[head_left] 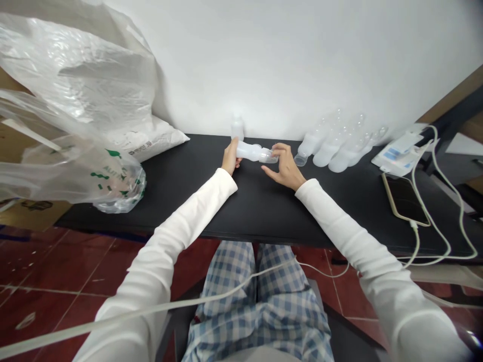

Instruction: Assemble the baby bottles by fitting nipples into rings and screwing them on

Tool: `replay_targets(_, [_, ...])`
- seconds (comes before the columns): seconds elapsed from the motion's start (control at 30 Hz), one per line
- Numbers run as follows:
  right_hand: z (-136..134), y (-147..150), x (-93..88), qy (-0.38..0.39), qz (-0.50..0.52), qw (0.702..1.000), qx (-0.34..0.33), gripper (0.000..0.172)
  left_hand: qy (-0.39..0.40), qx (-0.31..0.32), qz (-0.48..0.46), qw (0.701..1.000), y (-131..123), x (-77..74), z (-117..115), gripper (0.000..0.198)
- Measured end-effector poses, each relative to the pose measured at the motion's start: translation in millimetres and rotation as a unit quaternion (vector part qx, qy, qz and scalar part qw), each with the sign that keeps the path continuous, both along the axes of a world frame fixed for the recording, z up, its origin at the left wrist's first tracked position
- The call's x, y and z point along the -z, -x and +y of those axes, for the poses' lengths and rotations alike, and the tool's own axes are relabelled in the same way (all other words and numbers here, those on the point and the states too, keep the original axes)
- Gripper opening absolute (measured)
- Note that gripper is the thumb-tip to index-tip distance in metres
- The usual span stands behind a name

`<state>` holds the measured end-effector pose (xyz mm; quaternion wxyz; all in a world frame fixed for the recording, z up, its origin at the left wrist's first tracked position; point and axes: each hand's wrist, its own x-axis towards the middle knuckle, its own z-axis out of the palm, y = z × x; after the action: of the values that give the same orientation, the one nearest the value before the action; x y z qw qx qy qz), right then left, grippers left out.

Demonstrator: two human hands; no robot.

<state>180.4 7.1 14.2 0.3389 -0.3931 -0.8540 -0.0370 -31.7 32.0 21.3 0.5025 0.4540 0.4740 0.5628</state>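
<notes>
My left hand (230, 157) is wrapped round the base end of a translucent white plastic bottle (249, 151), which lies sideways just above the black table. On the bottle's right end sits a clear cap (267, 156). The fingers of my right hand (283, 166) curl over the far end of this cap, with the thumb just below it. Behind my left hand, a small white bottle (237, 128) stands upright by the wall. Right of my right hand is a loose-looking clear piece (301, 160), perhaps another cap. Several white bottles with clear tops (332, 146) lean towards the wall.
A large white plastic sack (86, 70) and a clear bag with green print (109, 176) take up the left side. On the right of the black table (169, 201) are a white-and-blue packet (400, 153), a phone (405, 198) and white cables (449, 201). One cable crosses my lap.
</notes>
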Motion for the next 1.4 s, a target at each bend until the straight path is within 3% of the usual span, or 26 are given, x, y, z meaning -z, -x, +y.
replay_targets(0.13, [2.2,0.0,5.0,0.096,0.140,0.985,0.038,0.048,-0.038,0.001,-0.018,0.999,-4.9,3.4,-2.5,0.055])
replay_targets(0.2, [3.7,-0.1,7.8,0.178,0.189,0.966,0.016,0.050,-0.052,-0.003,-0.020,0.998,-6.0,4.3,-1.5,0.051])
replay_targets(0.27, [5.9,-1.0,9.9,0.203,0.205,0.957,-0.019,0.051,-0.051,-0.012,-0.015,0.999,-4.3,4.1,1.3,0.048])
replay_targets(0.4, [11.6,-6.1,9.2,0.029,0.078,0.994,-0.068,0.042,-0.005,-0.016,-0.004,1.000,5.5,1.8,9.7,0.048])
replay_targets(0.53, [15.2,-13.8,6.1,-0.104,-0.063,0.992,-0.046,0.033,0.041,0.008,-0.025,0.999,15.1,0.9,17.9,0.051])
replay_targets(0.7, [17.2,-21.1,5.7,-0.154,-0.081,0.985,-0.006,0.029,0.080,-0.009,-0.102,0.992,31.4,1.7,29.3,0.055])
replay_targets(0.8, [17.6,-21.4,6.4,-0.161,-0.049,0.985,0.035,0.029,0.006,-0.056,-0.191,0.980,43.4,3.9,37.2,0.053])
replay_targets(0.9, [17.1,-19.8,8.1,-0.146,-0.018,0.987,0.064,0.037,-0.060,-0.076,-0.215,0.972,50.9,9.8,45.6,0.043])
replay_targets(1.0, [15.1,-18.4,10.2,-0.119,0.019,0.989,0.084,0.041,-0.091,-0.112,-0.159,0.977,52.8,17.8,51.8,0.046])
replay_targets(1.1, [12.4,-16.9,11.4,-0.098,0.044,0.990,0.096,0.040,-0.103,-0.166,0.001,0.981,52.7,23.9,52.1,0.056])
replay_targets(1.23, [10.1,-13.8,12.5,-0.086,0.052,0.990,0.100,0.038,-0.085,-0.201,0.220,0.951,54.5,27.9,47.7,0.049])
replay_targets(1.4, [10.5,-11.1,14.5,-0.064,0.059,0.991,0.101,0.036,-0.063,-0.234,0.310,0.919,57.3,32.5,53.4,0.045])
